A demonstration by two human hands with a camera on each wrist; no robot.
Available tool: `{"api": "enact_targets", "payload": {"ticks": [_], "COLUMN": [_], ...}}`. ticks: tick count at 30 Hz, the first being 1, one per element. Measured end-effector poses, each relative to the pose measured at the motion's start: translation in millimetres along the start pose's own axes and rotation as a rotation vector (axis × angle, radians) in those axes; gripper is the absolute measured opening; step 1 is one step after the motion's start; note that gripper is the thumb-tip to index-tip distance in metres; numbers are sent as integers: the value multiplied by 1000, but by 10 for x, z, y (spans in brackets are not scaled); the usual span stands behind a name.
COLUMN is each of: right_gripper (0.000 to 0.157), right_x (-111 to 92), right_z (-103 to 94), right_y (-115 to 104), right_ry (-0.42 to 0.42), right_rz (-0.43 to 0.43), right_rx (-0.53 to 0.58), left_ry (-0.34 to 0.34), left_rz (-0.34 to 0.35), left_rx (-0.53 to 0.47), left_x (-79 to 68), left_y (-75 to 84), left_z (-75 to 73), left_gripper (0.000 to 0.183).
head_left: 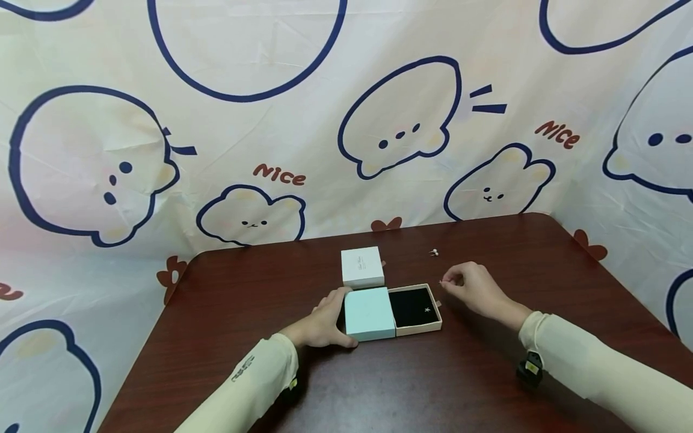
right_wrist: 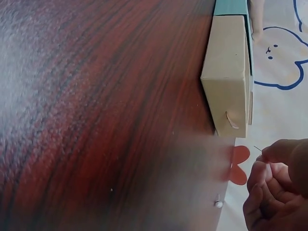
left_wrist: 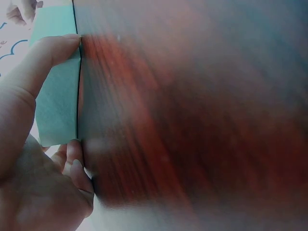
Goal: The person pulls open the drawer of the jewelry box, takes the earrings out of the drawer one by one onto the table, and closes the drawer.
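Observation:
My left hand (head_left: 325, 322) holds the light-blue box sleeve (head_left: 370, 314) by its left end, thumb on the near side and fingers round the far corner. Out of the sleeve's right end sticks a cream drawer (head_left: 419, 330) with a black lining (head_left: 408, 307). A small star-shaped stud earring (head_left: 427, 310) lies on that lining. Just right of the drawer, my right hand (head_left: 479, 293) pinches a tiny stud earring between thumb and forefinger. Its thin post (right_wrist: 257, 148) juts from the fingertips in the right wrist view; the rest is mostly hidden.
Behind the blue sleeve stands a white box (head_left: 363, 266) with fine print on its lid. A pair of small pearl-like earrings (head_left: 434, 252) lies farther back on the dark wooden table (head_left: 260, 294). A printed cloth (head_left: 325, 138) hangs behind the table.

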State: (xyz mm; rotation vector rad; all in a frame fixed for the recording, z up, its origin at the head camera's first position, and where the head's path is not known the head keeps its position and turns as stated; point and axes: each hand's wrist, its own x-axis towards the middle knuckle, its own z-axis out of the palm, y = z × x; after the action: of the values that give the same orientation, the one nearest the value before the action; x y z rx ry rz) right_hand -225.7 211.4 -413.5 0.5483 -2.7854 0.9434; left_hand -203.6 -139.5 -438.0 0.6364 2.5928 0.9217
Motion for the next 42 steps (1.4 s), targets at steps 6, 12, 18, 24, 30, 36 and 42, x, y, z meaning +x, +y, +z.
{"api": "enact_targets", "payload": {"ticks": [6,12,18,24,30,36,42], "right_gripper": [10,13,16,16,15,15,15], "right_x": [19,37,47,40,33,37,42], "right_z": [9,3,16,18,31,52,89], "right_y": [67,136,186,223,241,282,332], "right_ry": [-6,-52,-89,-105,-110,-110,-114], "right_rz": [23,99,160,180,202,228,242], "right_rx": [26,70,104,132,134,135,143], "left_ry": [5,8,9,7,6,6,5], "left_rz": [1,5,3,7,6,4,1], "left_rx": [2,10,11,10,2,-1,-4], "left_x": [1,8,11,7,-6,-17,-11], "left_y": [6,-4,-11,-9,-1,5,13], "left_z": [-2,10,7,3,-4,-5,-11], "left_gripper": [107,106,107,107,107,107,108]}}
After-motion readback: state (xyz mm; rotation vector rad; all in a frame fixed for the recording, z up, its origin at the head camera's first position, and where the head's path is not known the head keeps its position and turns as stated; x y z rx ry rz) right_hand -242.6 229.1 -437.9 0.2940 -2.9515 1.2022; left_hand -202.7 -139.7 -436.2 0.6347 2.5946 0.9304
